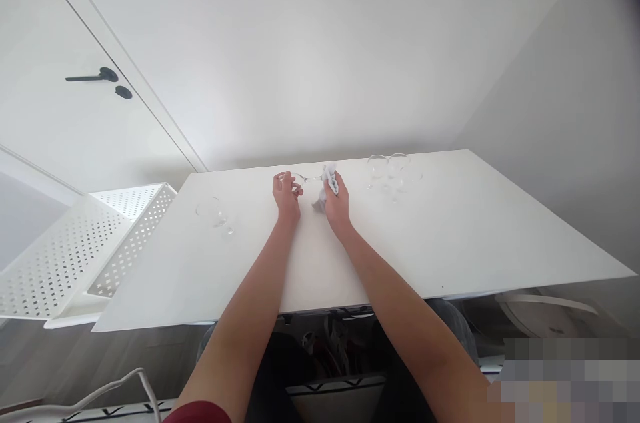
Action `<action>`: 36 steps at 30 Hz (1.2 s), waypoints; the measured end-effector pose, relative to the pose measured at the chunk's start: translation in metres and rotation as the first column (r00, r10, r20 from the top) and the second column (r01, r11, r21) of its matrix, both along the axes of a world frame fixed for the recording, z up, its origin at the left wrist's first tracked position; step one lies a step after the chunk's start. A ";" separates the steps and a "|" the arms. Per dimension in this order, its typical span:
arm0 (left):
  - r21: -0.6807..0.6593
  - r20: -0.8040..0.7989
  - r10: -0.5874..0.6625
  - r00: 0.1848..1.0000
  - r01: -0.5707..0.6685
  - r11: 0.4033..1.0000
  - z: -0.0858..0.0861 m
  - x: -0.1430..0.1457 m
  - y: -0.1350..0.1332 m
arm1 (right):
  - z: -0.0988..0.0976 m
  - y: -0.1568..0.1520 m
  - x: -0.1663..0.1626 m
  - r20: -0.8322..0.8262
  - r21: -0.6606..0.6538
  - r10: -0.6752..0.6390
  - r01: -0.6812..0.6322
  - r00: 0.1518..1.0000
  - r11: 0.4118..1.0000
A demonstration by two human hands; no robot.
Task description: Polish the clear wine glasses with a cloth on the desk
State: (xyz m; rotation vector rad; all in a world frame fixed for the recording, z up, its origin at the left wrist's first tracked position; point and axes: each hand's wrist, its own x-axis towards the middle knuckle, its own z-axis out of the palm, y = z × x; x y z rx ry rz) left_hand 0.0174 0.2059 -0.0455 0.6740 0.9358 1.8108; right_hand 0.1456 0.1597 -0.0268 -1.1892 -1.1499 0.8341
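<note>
A clear stemmed glass point(304, 179) lies sideways between my hands, above the table. The fingers of my left hand point(287, 196) are wrapped round its bowl end. At the other end, my right hand point(339, 204) grips a pale, crumpled cloth point(329, 176) that covers the foot of the glass. A loose part of the cloth hangs down toward the tabletop. Between the two hands a short length of the thin stem shows.
The white table point(415, 243) meets the wall. Several clear stemmed glasses point(379, 168) stand at its back right, and another glass point(214, 212) is on the left. Beside the table's left end is a white perforated rack point(75, 256); a door handle point(90, 77) is farther left.
</note>
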 end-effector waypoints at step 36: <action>0.219 -0.432 0.144 0.890 -0.052 0.974 0.009 0.004 -0.012 | -0.007 -0.011 -0.010 0.845 -0.160 0.203 -0.128 0.494 0.979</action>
